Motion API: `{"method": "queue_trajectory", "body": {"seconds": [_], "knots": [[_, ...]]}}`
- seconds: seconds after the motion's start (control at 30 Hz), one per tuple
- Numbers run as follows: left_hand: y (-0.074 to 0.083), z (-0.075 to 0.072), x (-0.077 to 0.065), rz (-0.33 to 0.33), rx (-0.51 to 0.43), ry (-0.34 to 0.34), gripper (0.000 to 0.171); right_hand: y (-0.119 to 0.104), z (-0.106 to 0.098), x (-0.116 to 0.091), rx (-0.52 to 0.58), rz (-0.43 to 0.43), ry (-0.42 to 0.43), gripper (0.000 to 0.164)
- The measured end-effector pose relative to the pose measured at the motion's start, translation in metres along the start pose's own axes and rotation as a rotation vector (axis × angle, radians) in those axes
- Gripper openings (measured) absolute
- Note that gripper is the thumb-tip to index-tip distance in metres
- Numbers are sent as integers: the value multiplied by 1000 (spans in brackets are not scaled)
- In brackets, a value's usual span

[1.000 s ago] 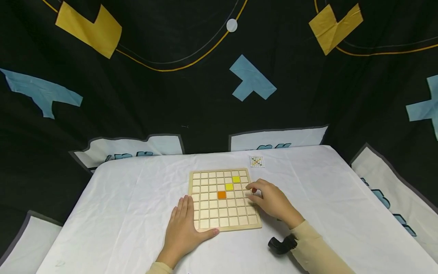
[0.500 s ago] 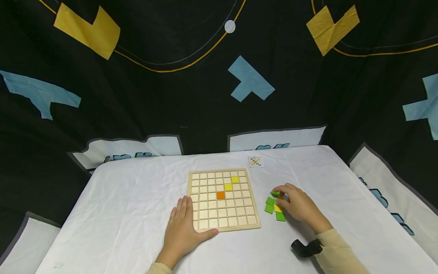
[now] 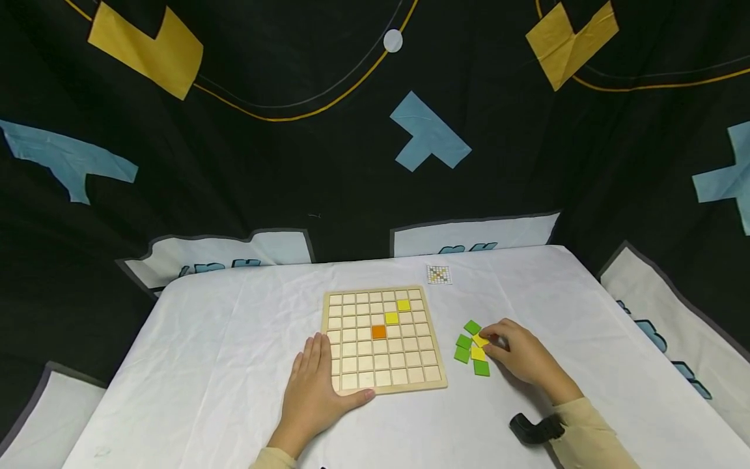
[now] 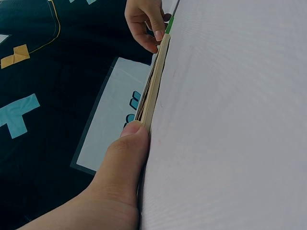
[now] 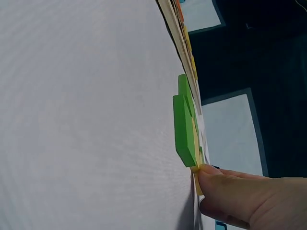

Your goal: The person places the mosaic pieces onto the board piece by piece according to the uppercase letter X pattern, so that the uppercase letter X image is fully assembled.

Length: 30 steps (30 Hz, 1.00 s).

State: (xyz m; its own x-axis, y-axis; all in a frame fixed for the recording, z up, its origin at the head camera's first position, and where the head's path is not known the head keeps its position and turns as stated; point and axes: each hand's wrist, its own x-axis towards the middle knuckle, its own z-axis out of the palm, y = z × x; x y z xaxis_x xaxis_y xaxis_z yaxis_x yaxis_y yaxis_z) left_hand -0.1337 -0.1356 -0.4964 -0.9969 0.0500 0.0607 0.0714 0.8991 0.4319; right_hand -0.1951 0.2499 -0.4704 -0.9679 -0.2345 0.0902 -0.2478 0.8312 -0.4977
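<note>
A square wooden grid board [image 3: 404, 391] lies on the white-covered table, with two yellow tiles [image 3: 391, 318] and an orange tile [image 3: 379, 332] set diagonally in it. My left hand [image 3: 313, 397] rests at the board's near left corner, fingers straight along the left side and thumb [image 4: 127, 143] along the front edge. To the right of the board, my right hand [image 3: 518, 355] pinches a yellow tile [image 3: 479, 340] between thumb and fingers. Around it lie another yellow tile [image 3: 478, 354] and several green tiles [image 3: 461, 354]; in the right wrist view a green tile [image 5: 183, 129] stands out in front.
A small printed card with a coloured grid pattern [image 3: 439, 275] lies behind the board's far right corner. A black curved piece [image 3: 536, 430] is strapped at my right wrist. Behind the table hangs a black cloth [image 3: 351, 176] with blue and yellow shapes.
My right hand has moved right from the board's right edge to the loose tiles, uncovering them, and now pinches a yellow one. My left hand has stayed at the board's corner.
</note>
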Motion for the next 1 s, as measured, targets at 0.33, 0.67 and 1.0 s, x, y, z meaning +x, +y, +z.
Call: {"method": "queue_trajectory", "body": {"seconds": [0.33,0.67,1.0], "knots": [[0,0,-2,-2,-5,3,143,1,-1,3,28,-13,-74,28],[0,0,-2,1,-14,8,142,4,-2,5,40,17,-64,22],[-1,0,-1,9,-9,22,142,5,-4,9,59,41,-59,19]]}}
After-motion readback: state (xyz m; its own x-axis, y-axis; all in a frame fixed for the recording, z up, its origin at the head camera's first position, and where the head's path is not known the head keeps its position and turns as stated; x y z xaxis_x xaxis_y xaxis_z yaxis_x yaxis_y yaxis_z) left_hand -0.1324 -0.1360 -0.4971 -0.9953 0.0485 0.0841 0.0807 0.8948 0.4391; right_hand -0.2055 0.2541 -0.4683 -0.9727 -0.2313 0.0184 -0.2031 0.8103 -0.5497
